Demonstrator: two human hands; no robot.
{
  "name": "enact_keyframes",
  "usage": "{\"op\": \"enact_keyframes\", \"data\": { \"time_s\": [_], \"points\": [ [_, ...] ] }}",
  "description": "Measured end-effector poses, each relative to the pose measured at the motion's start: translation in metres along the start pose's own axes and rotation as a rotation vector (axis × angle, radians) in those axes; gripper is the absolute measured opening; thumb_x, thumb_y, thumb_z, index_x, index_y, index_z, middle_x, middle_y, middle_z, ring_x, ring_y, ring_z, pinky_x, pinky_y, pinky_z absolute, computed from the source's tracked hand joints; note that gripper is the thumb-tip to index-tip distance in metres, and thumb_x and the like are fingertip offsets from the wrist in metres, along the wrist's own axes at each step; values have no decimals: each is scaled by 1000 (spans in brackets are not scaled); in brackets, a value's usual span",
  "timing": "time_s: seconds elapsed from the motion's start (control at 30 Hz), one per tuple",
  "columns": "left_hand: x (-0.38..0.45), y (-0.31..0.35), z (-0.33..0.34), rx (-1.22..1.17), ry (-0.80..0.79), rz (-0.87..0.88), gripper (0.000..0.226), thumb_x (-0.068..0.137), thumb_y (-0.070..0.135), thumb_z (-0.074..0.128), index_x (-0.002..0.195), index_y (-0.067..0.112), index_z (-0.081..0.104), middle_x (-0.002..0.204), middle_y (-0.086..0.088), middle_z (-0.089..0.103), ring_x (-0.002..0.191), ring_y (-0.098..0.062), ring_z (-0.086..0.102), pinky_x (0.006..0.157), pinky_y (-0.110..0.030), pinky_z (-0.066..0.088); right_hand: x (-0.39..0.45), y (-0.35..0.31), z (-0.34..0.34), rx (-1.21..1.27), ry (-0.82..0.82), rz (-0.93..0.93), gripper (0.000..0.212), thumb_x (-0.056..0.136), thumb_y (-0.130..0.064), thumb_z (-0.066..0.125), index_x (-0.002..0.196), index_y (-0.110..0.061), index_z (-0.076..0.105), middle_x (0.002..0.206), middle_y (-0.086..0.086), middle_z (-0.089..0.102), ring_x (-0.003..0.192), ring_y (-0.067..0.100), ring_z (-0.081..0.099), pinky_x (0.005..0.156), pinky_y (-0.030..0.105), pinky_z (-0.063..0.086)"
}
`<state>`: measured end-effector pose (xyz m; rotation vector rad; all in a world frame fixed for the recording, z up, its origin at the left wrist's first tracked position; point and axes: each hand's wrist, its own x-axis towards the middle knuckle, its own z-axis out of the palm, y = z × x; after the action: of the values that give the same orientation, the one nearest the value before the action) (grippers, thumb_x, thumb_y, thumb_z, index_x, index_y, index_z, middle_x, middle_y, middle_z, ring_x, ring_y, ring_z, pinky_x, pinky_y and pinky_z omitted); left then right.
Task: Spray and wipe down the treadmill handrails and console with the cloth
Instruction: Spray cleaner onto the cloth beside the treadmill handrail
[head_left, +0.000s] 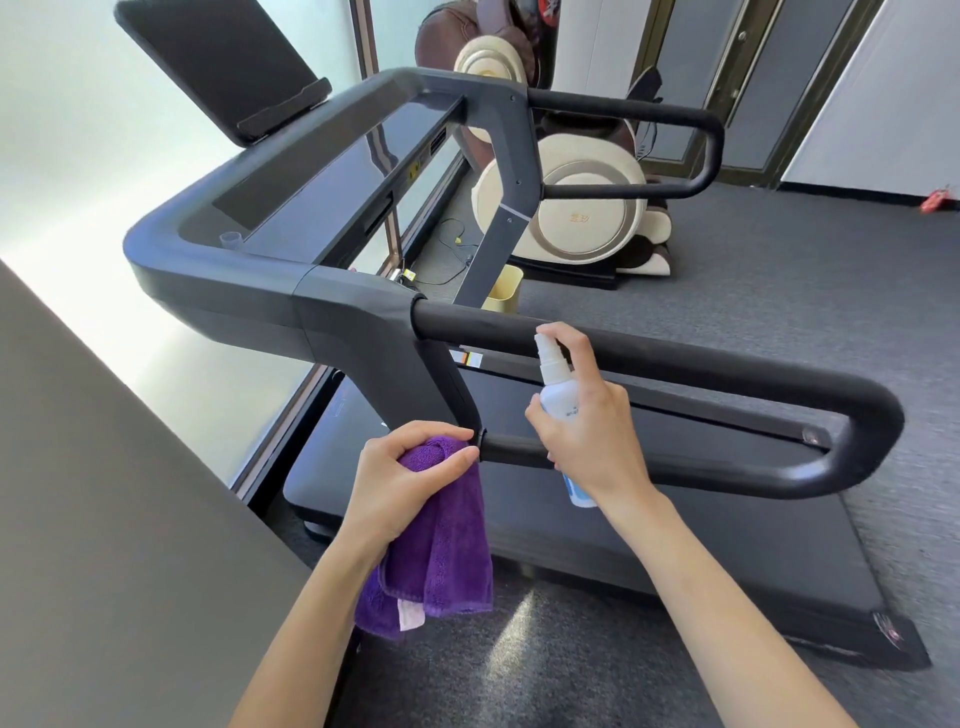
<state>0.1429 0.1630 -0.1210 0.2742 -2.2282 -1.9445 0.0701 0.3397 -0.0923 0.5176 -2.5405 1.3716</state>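
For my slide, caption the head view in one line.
Right hand aims a spray bottle at the treadmill's near handrail while the left hand holds a purple cloth.

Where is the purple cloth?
In the head view, the purple cloth hangs from the left hand, low and centre, beside the near handrail.

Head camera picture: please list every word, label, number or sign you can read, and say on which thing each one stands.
No text can be read here with certainty.
Spray bottle: small dark print, too blurred to read.
Massage chair: small orange mark on its side, not legible.
Treadmill: a small sticker under the near handrail and a yellow label under the console, both too small to read.
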Motion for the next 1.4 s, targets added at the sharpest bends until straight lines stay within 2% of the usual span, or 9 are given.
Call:
{"op": "enact_keyframes", "data": {
  "time_s": [0.13, 0.33, 0.53, 0.67, 0.77, 0.93, 1.1, 1.3, 1.4],
  "points": [
    [-2, -1, -2, 4, 5, -4, 12, 78, 24, 78, 84, 34, 78, 93, 18, 72, 86, 3, 65, 66, -9, 49, -1, 2, 5, -26, 78, -12, 68, 81, -2, 63, 125, -47, 35, 57, -1, 49, 59, 16, 53, 60, 30, 38],
    [-2, -3, -3, 8, 32, 3, 14, 78, 25, 79, 83, 37, 77, 91, 18, 72, 85, 2, 65, 68, -11, 50, -6, 1, -4, -66, 159, -102, 71, 83, -1, 63, 132, -43, 33, 63, -5, 51, 63, 25, 51, 63, 36, 46],
    [-2, -2, 3, -2, 21, -19, 12, 77, 29, 78, 84, 38, 77, 90, 17, 72, 84, 0, 66, 65, -13, 51, -4, 2, -19, -44, 116, -123, 76, 88, -6, 65, 140, -46, 26, 104, 0, 64, 80, 18, 55, 71, 32, 48],
    [-3, -1, 6, -7, 23, -26, 11, 77, 31, 78, 84, 39, 76, 88, 17, 72, 83, 0, 66, 63, -13, 51, -1, 8, -29, 42, 84, -132, 79, 86, 2, 66, 139, -45, 31, 74, -7, 54, 63, 9, 51, 60, 13, 43],
    [-4, -2, 5, -10, 19, -41, 11, 77, 31, 78, 84, 39, 76, 89, 16, 72, 84, -2, 66, 64, -15, 52, 5, 10, -34, 40, 131, -136, 81, 81, 4, 68, 137, -44, 34, 69, -10, 51, 64, 9, 51, 61, 9, 43],
    [-5, -2, 3, -3, 40, -35, 12, 79, 29, 77, 84, 39, 76, 88, 18, 71, 83, 0, 66, 63, -13, 51, 10, 8, -30, -39, 74, -121, 85, 79, 4, 62, 139, -46, 33, 65, 2, 50, 62, 17, 51, 60, 23, 46],
    [-5, -2, -1, 4, 65, -25, 14, 80, 28, 77, 83, 42, 76, 88, 21, 71, 82, 2, 66, 63, -12, 51, 9, 10, -22, -83, 112, -105, 74, 78, 3, 62, 130, -42, 35, 59, 2, 43, 58, 16, 47, 57, 11, 35],
    [-3, -1, 4, -5, 75, -49, 14, 78, 29, 78, 83, 42, 76, 88, 19, 71, 83, -1, 66, 62, -13, 51, 1, 13, -31, -133, 38, -59, 77, 80, 1, 62, 134, -46, 32, 62, -6, 46, 65, 16, 52, 62, 34, 46],
    [0, 2, 11, 11, 77, -48, 18, 76, 28, 80, 88, 40, 75, 91, 19, 71, 85, 0, 66, 66, -14, 52, -10, 22, -46, -129, 98, -11, 76, 84, -3, 64, 137, -47, 33, 62, -4, 49, 65, 15, 54, 61, 27, 46]
  ]
}}
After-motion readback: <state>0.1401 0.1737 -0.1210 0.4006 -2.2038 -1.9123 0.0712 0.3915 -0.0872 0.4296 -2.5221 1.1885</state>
